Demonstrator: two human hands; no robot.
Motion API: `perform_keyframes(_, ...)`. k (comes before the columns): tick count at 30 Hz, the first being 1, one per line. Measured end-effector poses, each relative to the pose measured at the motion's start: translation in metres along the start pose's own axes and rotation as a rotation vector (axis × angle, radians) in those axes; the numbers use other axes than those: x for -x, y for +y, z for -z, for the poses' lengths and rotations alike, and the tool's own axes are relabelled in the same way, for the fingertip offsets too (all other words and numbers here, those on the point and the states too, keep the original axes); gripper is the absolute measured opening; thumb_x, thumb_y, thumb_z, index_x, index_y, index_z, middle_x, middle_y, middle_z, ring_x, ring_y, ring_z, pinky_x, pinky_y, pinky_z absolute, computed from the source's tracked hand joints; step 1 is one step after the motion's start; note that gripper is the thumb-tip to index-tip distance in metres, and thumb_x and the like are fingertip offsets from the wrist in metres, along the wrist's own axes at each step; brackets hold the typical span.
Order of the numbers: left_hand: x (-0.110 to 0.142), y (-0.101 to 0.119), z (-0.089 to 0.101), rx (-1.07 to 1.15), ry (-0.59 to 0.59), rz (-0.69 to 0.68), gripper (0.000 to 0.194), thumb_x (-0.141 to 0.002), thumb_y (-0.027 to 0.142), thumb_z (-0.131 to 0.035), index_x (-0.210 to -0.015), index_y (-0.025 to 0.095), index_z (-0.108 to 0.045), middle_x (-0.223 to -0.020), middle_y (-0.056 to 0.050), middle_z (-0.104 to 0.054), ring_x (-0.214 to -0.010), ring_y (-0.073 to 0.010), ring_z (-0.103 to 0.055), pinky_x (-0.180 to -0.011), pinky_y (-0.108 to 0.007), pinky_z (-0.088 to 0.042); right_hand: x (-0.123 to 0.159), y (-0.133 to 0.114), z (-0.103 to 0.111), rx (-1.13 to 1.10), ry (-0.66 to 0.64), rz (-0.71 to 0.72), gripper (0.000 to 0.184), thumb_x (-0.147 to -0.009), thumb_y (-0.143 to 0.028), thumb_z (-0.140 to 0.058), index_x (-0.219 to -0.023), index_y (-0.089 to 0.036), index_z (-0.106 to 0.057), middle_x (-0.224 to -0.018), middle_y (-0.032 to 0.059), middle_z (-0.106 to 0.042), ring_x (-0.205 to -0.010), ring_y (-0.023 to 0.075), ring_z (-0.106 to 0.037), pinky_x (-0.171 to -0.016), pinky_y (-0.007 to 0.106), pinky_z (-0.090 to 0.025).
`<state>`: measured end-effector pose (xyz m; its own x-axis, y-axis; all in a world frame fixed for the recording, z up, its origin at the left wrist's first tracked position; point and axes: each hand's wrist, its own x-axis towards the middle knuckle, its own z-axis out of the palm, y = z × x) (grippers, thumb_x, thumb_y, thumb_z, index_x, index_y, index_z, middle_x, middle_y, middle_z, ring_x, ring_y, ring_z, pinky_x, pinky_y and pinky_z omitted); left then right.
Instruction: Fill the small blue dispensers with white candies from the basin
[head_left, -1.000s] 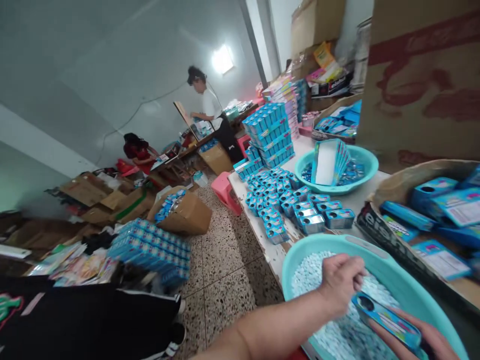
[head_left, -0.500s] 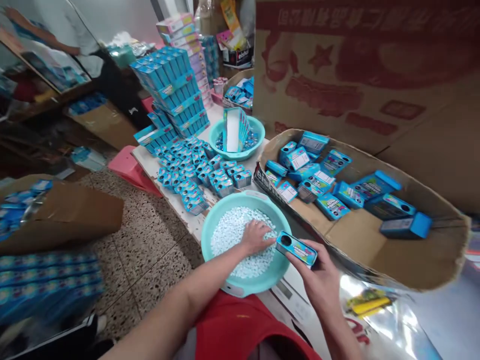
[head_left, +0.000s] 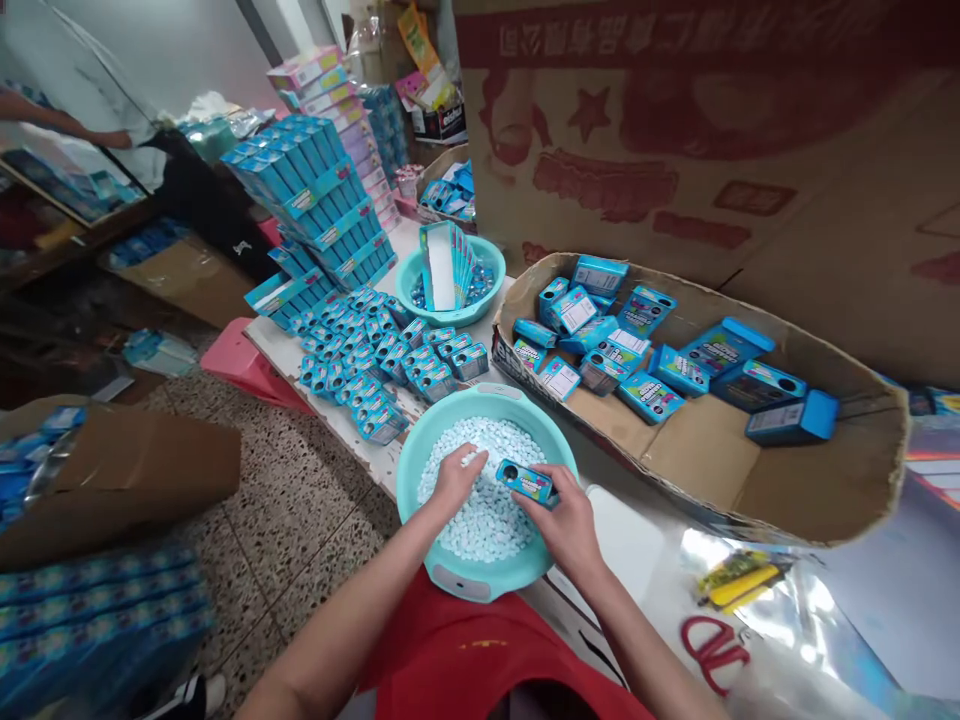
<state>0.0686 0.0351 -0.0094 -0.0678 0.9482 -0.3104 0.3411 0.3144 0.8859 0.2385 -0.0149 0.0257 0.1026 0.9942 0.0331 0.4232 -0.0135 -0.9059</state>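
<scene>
The right hand (head_left: 566, 508) has the small blue rectangular box with a dark round spot near one end (head_left: 525, 481) in its grip, fingers and thumb along the sides. Half a second ago that box hung by the right rim of the round turquoise plastic basin (head_left: 409, 470); now it is farther in, above the small pale pellets (head_left: 487, 538), its spotted end toward the left hand (head_left: 456, 480).

The left hand then reached across the pellets with fingers spread, near the box. It has since drawn back to the left part of the basin, fingers bent and thumb toward the box, a gap between them. Whether its grip encloses any pellets I cannot tell.

The view has swung too: red-handled scissors (head_left: 716, 658) now show at lower right on the worktop (head_left: 379, 464), and of the standing person (head_left: 146, 140), in view almost whole one second ago, part remains at upper left. The rows of upright blue boxes (head_left: 360, 345) match the earlier frames.
</scene>
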Motion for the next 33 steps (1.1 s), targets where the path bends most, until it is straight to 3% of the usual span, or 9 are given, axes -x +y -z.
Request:
perform_keyframes(4,0.013,0.039,0.0,0.602,0.046,0.159,0.031,-0.069,0.047,-0.063,-0.073,0.019,-0.051,-0.057,0.005,-0.05,-0.039,-0.0071,-0.04,-0.039,-0.02,-0.028,0.001,0.003,-0.017,0.103,-0.084,0.031,0.021,-0.072,-0.025,-0.067,-0.092,-0.022,-0.059,-0.09,0.0053,-0.062,-0.088,0.026,-0.059,-0.077,0.039,-0.047)
perform_keyframes(9,0.02,0.062,-0.004,0.866,0.17,0.085,0.026,-0.068,0.039,-0.064,-0.067,0.018,-0.049,-0.059,0.004,-0.054,-0.049,-0.0106,-0.054,-0.051,-0.023,-0.043,0.004,-0.011,-0.026,0.125,-0.102,0.062,0.024,-0.071,-0.02,-0.067,-0.093,-0.022,-0.059,-0.089,0.0052,-0.062,-0.087,0.0254,-0.059,-0.076,0.037,-0.048)
perform_keyframes(20,0.016,0.064,-0.009,0.836,0.206,0.147,0.03,-0.067,0.044,-0.066,-0.07,0.015,-0.058,-0.056,0.003,-0.056,-0.049,-0.0117,-0.055,-0.054,-0.025,-0.043,0.004,-0.021,-0.016,0.173,-0.103,0.018,0.026,-0.071,-0.023,-0.07,-0.094,-0.022,-0.058,-0.093,0.0048,-0.062,-0.091,0.0257,-0.058,-0.077,0.037,-0.045)
perform_keyframes(28,0.018,0.058,-0.015,0.606,0.345,-0.072,0.027,-0.075,0.04,-0.063,-0.062,0.017,-0.056,-0.052,0.004,-0.053,-0.056,-0.0107,-0.052,-0.07,-0.026,-0.042,0.0,-0.021,-0.022,0.257,-0.084,0.045,0.022,-0.07,-0.02,-0.064,-0.092,-0.022,-0.058,-0.089,0.0046,-0.061,-0.085,0.025,-0.057,-0.073,0.036,-0.044)
perform_keyframes(33,0.016,0.057,-0.017,0.686,0.31,-0.008,0.028,-0.074,0.043,-0.064,-0.067,0.017,-0.055,-0.054,0.005,-0.052,-0.05,-0.01,-0.051,-0.06,-0.025,-0.042,0.002,-0.019,-0.025,0.267,-0.081,0.046,0.024,-0.069,-0.016,-0.063,-0.091,-0.022,-0.058,-0.089,0.005,-0.06,-0.086,0.0258,-0.055,-0.074,0.037,-0.045)
